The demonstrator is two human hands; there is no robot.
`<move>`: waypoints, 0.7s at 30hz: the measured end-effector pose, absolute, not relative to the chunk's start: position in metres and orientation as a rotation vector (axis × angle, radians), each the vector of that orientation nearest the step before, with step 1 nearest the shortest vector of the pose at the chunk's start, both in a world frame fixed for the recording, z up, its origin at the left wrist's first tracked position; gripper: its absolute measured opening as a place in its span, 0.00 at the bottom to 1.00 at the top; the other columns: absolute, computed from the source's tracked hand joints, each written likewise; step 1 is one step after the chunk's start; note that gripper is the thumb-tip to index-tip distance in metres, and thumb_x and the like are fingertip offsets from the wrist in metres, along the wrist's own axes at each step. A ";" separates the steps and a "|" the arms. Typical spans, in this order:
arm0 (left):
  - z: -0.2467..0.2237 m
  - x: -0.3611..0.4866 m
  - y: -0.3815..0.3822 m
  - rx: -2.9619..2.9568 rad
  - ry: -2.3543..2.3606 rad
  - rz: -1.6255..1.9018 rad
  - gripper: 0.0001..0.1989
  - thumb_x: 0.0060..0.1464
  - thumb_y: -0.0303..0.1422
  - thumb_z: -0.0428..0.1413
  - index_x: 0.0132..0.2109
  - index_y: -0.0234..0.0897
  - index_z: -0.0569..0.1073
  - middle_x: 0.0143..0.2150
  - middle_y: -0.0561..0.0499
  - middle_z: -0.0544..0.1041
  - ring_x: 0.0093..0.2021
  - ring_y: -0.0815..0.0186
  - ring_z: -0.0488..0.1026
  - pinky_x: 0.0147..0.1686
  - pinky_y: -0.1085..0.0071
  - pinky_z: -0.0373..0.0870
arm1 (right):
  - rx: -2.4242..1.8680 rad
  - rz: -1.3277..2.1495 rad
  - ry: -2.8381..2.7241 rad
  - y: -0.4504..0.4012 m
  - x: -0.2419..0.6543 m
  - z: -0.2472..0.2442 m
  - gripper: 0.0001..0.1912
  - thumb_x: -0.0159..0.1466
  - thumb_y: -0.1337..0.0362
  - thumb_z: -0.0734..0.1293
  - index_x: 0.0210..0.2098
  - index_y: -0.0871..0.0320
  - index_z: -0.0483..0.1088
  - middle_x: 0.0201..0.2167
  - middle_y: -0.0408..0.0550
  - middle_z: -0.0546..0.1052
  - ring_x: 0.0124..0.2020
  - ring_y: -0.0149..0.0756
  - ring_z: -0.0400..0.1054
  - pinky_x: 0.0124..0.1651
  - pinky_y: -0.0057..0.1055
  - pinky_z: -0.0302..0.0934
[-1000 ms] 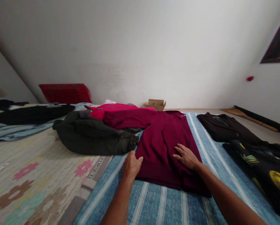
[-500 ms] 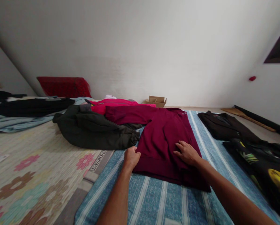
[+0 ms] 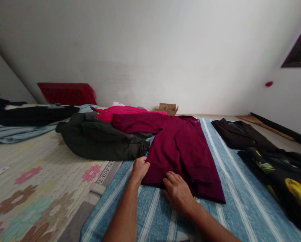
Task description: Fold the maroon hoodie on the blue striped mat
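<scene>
A maroon sweatshirt (image 3: 175, 144) lies spread on the blue striped cloth, one sleeve stretched out to the left and the other folded down over its front. At the left corner of its hem, my left hand (image 3: 140, 169) is closed, pinching the fabric. My right hand (image 3: 179, 193) lies over the middle of the hem band, fingertips on the cloth and fingers slightly apart. Its thumb is by the hem's lower edge. The sweatshirt's left sleeve overlaps a dark green garment (image 3: 105, 141) and a bright pink garment (image 3: 125, 109).
Beneath is a blue striped cloth (image 3: 150, 215), beside a floral mat (image 3: 52, 188) on the left. Dark folded clothes (image 3: 243, 134) and a black printed garment (image 3: 276, 178) lie at right. A small cardboard box (image 3: 167, 108) and a red covered object (image 3: 67, 93) stand by the wall.
My right hand has moved left and toward me, from the folded sleeve to the middle of the hem. My left hand stays at the hem's left corner.
</scene>
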State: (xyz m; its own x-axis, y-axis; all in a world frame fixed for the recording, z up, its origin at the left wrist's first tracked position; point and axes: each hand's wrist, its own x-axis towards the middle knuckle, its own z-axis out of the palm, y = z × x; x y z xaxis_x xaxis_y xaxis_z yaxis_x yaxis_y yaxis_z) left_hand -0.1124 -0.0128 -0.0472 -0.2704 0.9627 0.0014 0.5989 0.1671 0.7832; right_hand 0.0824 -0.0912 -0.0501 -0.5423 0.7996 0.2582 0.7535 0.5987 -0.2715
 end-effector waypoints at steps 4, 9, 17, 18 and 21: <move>-0.049 -0.112 -0.013 1.463 1.957 0.937 0.10 0.39 0.23 0.51 0.30 0.33 0.75 0.22 0.54 0.74 0.28 0.65 0.73 0.26 0.76 0.64 | -1.275 0.145 -2.428 -0.093 0.080 -0.056 0.06 0.62 0.66 0.63 0.38 0.57 0.71 0.44 0.52 0.72 0.51 0.42 0.62 0.53 0.38 0.58; -0.049 -0.111 -0.013 1.466 1.991 0.924 0.12 0.41 0.24 0.51 0.34 0.33 0.76 0.26 0.52 0.76 0.32 0.63 0.74 0.31 0.74 0.67 | -1.260 0.157 -2.427 -0.091 0.079 -0.054 0.07 0.63 0.66 0.61 0.32 0.56 0.70 0.36 0.49 0.72 0.44 0.41 0.64 0.47 0.35 0.58; -0.034 -0.083 -0.028 1.988 2.156 0.910 0.28 0.46 0.20 0.47 0.57 0.34 0.65 0.56 0.42 0.67 0.58 0.57 0.62 0.57 0.63 0.58 | -1.472 0.374 -2.153 -0.059 0.080 -0.040 0.15 0.66 0.68 0.54 0.35 0.57 0.72 0.34 0.49 0.74 0.36 0.33 0.68 0.40 0.25 0.58; -0.033 -0.078 -0.029 2.120 2.088 0.915 0.28 0.47 0.19 0.46 0.57 0.36 0.65 0.58 0.44 0.65 0.60 0.58 0.59 0.59 0.62 0.55 | -1.518 0.377 -2.137 -0.055 0.079 -0.038 0.15 0.65 0.69 0.55 0.34 0.57 0.73 0.34 0.49 0.74 0.36 0.33 0.69 0.39 0.25 0.58; -0.034 -0.066 -0.033 2.375 1.823 0.791 0.20 0.50 0.23 0.48 0.50 0.38 0.71 0.61 0.46 0.63 0.63 0.58 0.52 0.62 0.60 0.51 | -1.646 0.367 -2.146 -0.047 0.075 -0.032 0.15 0.64 0.70 0.55 0.34 0.57 0.74 0.34 0.49 0.75 0.36 0.34 0.70 0.38 0.26 0.58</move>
State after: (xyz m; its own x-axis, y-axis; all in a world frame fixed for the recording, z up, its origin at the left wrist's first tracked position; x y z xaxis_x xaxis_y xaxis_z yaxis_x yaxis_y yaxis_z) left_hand -0.0665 -0.0327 -0.0338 0.1768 0.9140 0.3651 0.8912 -0.3061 0.3347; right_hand 0.0746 -0.0466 -0.0316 -0.2193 0.9625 0.1597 0.8549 0.2685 -0.4439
